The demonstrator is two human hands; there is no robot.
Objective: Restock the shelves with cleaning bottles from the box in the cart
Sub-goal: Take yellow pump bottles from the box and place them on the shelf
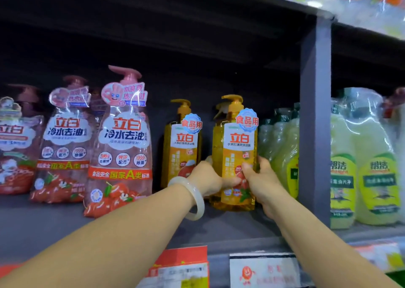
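On the shelf (pixel 65 226) at about four o'clock, both hands, left hand (pixel 208 179) and right hand (pixel 260 178), clasp the front orange bottle (pixel 237 147) by its lower sides, probably squaring its label forward beside the other orange bottle (pixel 182 143) at nine o'clock.

Bare shelf (pixel 43 226) runs open along the front, ahead of the pink bottles (pixel 119 147). A gap stands between the rear orange bottle (pixel 183 147) and the front orange bottle (pixel 237 156). On the right, the green packs (pixel 282 154) and the grey upright (pixel 315 121) close in. Dark headroom lies above the pumps.
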